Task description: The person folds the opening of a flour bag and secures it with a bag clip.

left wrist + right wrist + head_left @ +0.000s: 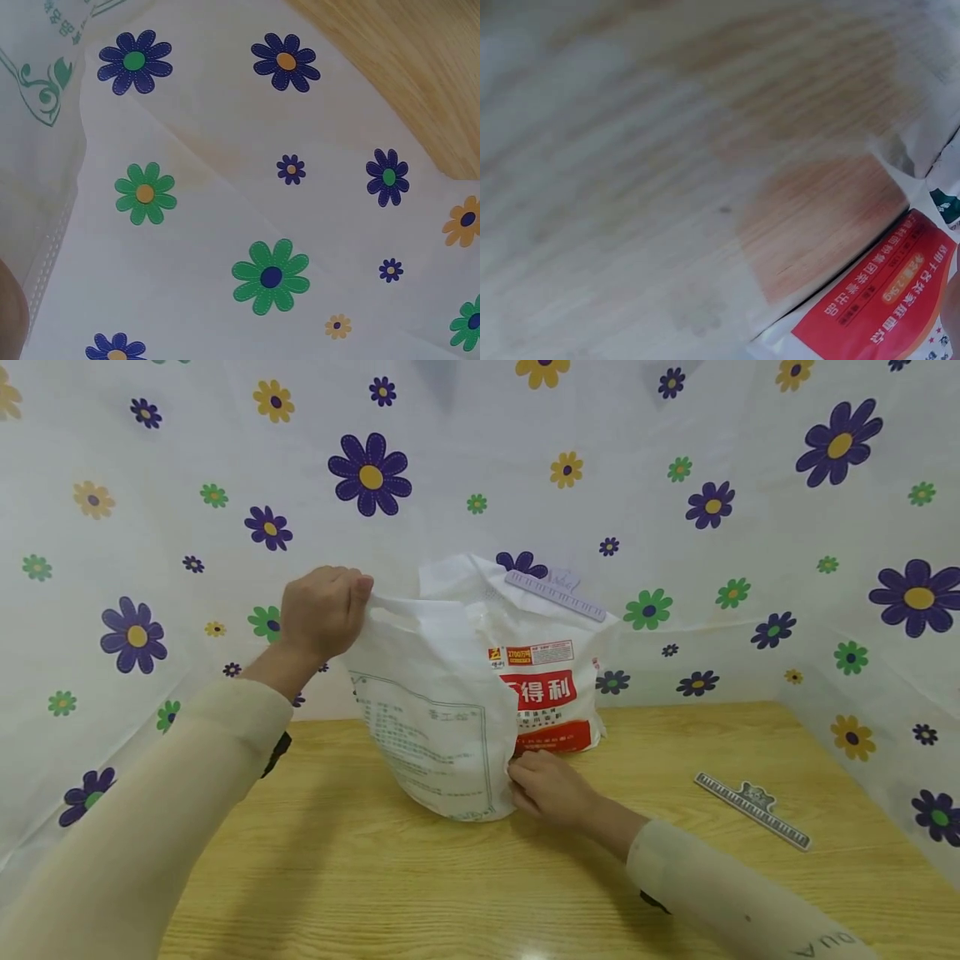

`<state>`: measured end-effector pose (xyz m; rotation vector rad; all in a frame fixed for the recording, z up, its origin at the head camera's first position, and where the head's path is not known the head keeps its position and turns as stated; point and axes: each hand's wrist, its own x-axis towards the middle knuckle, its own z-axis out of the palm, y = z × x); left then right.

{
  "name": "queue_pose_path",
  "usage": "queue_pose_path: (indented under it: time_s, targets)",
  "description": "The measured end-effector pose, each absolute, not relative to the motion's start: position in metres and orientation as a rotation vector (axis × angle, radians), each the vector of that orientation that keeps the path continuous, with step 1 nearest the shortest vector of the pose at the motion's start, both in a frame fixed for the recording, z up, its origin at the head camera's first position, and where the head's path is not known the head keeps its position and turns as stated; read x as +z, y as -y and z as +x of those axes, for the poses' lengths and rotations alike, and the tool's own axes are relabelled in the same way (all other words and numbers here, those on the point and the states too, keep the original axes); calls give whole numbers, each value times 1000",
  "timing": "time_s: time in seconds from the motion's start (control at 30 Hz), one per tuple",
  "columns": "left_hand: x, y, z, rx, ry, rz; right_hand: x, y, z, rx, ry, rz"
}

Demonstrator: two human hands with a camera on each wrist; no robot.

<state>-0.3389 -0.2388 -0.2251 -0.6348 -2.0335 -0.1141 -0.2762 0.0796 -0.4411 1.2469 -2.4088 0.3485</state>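
The left hand (324,610) grips the white carrier bag's (431,718) upper edge; right hand (551,789) pinches its lower edge (flour sack (551,693) just behind, on the counter (375,877)).

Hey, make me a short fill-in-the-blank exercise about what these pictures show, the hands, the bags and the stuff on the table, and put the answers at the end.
1. The left hand grips the white bag by its ____.
2. The right hand pinches the white bag near its ____ edge.
3. A sealing clip sits on top of the red-labelled bag, and a second clip lies on the ____.

Missing words: handle; bottom; table
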Motion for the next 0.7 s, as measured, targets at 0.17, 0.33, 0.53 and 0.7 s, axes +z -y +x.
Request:
queue_pose_path:
  time_s: [0.17, 0.33, 0.53, 0.7]
  targets:
    - [-224, 230, -337, -103, 1994, -696, -441, -90, -273, 363, 2443, 1235]
    - [-223, 221, -334, -92, 1962, -704, -441, -100, -270, 360, 2425, 1237]
    - [-221, 208, -329, -55, 1962, -684, -443, -111, -269, 339, 2351, 1250]
    - [-220, 199, -325, -12, 1978, -692, -444, -121, -269, 332, 2334, 1241]
